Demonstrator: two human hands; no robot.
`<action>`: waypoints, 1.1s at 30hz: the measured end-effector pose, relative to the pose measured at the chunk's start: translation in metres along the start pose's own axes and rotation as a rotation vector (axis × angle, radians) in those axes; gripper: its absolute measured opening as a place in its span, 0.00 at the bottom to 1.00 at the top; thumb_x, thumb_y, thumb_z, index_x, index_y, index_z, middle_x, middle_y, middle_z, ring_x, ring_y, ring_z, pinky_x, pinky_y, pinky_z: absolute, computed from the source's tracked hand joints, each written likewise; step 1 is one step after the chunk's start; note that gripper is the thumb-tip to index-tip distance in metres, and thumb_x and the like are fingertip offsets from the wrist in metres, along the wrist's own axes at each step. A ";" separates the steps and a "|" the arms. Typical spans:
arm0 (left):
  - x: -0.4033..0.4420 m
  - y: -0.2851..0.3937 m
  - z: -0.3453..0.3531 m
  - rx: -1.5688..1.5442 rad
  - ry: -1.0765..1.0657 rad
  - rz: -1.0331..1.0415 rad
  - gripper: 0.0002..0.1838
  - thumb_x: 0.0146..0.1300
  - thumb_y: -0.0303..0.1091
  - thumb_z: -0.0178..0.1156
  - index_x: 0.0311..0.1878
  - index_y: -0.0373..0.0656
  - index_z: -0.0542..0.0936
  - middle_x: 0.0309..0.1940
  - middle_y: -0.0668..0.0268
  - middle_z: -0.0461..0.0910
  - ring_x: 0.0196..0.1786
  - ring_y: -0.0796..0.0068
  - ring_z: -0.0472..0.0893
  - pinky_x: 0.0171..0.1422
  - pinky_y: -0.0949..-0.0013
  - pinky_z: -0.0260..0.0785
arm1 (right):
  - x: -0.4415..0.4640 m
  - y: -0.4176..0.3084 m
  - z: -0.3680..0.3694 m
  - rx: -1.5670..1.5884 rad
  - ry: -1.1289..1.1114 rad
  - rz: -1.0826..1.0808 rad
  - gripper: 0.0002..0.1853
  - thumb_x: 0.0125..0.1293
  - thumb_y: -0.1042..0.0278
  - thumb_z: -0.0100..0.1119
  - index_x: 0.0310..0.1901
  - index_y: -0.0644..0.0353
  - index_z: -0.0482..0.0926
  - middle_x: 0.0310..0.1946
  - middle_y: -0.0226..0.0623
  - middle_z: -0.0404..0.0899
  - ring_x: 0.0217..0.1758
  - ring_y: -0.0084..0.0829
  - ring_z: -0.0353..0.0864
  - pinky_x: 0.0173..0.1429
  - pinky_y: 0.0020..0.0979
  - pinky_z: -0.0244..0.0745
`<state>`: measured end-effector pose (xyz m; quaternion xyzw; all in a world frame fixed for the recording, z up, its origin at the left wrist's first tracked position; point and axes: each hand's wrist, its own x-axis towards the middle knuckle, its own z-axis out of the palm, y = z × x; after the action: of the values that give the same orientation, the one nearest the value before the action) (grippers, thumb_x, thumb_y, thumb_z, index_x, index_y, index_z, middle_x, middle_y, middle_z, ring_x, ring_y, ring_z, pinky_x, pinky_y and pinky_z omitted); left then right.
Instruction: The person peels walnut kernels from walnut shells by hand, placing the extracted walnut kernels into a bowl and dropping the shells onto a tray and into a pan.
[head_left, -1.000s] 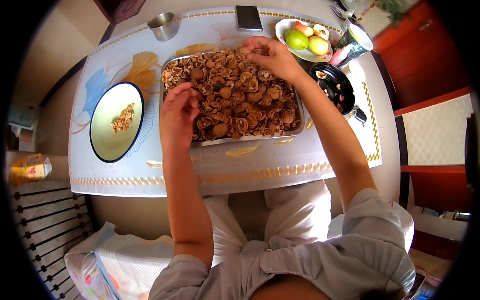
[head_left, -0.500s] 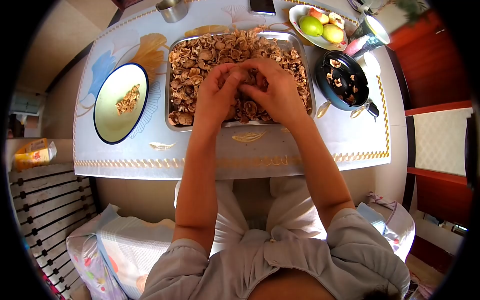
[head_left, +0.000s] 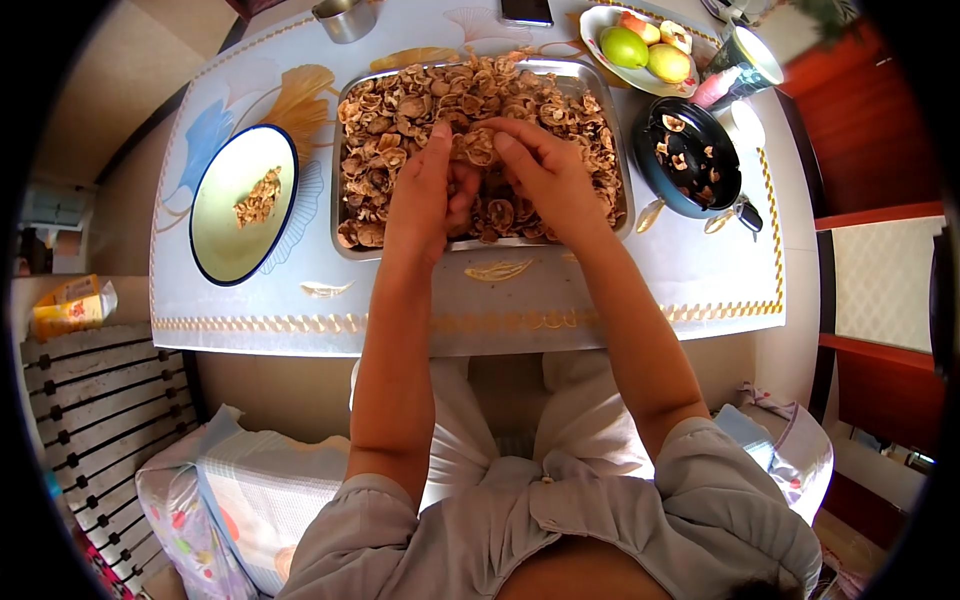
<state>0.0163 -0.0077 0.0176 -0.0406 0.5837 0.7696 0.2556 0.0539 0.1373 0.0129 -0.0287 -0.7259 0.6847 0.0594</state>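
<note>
A steel tray heaped with cracked walnut shells lies in front of me, and both my hands are over its middle. Between the thumb and fingers of my right hand is a cracked walnut, its broken side facing up. My left hand is close beside it, thumb stretched upward and fingers curled inward; what they hold, if anything, is hidden. To the left stands a cream bowl with a dark blue rim, holding a small pile of walnut kernels.
Right of the tray stands a dark pan with several shell pieces. Behind it are a fruit plate, a patterned cup and a white cup. A phone and a metal mug lie at the back.
My hands were close together around the walnut. Now they have parted slightly, the left thumb has lifted, and the walnut shows in my right fingers.
</note>
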 end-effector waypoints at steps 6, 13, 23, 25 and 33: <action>0.000 -0.002 0.003 0.072 0.065 0.158 0.18 0.67 0.45 0.51 0.48 0.41 0.76 0.15 0.74 0.66 0.16 0.87 0.62 0.17 0.80 0.50 | 0.000 -0.001 -0.004 0.241 0.025 0.229 0.15 0.69 0.59 0.49 0.54 0.51 0.75 0.27 0.20 0.70 0.31 0.10 0.67 0.32 0.14 0.63; 0.010 -0.018 0.009 0.234 -0.009 0.343 0.17 0.65 0.37 0.54 0.53 0.39 0.75 0.18 0.74 0.71 0.21 0.88 0.66 0.25 0.82 0.58 | 0.000 -0.001 0.004 0.275 0.051 0.078 0.16 0.67 0.61 0.53 0.53 0.56 0.75 0.27 0.20 0.71 0.30 0.10 0.67 0.32 0.13 0.64; 0.005 -0.016 0.011 0.320 -0.050 0.379 0.15 0.67 0.34 0.51 0.54 0.38 0.75 0.20 0.73 0.72 0.24 0.88 0.67 0.27 0.81 0.60 | 0.003 0.009 0.003 0.284 0.115 0.062 0.15 0.66 0.64 0.55 0.52 0.60 0.77 0.25 0.21 0.73 0.27 0.10 0.68 0.28 0.13 0.62; 0.005 -0.018 0.012 0.315 -0.042 0.389 0.16 0.68 0.34 0.49 0.54 0.38 0.75 0.20 0.73 0.73 0.23 0.87 0.67 0.27 0.81 0.60 | 0.002 0.007 0.005 0.302 0.122 0.066 0.15 0.66 0.64 0.55 0.52 0.60 0.77 0.25 0.21 0.72 0.26 0.10 0.67 0.27 0.13 0.61; 0.005 -0.015 0.010 0.394 -0.024 0.387 0.17 0.71 0.38 0.44 0.56 0.39 0.72 0.21 0.72 0.73 0.19 0.89 0.62 0.23 0.83 0.54 | 0.003 0.012 0.001 0.389 0.134 0.141 0.15 0.69 0.62 0.49 0.54 0.56 0.75 0.26 0.21 0.70 0.29 0.12 0.66 0.27 0.13 0.60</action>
<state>0.0212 0.0064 0.0056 0.1314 0.7159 0.6762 0.1138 0.0505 0.1376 0.0007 -0.1128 -0.5708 0.8108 0.0640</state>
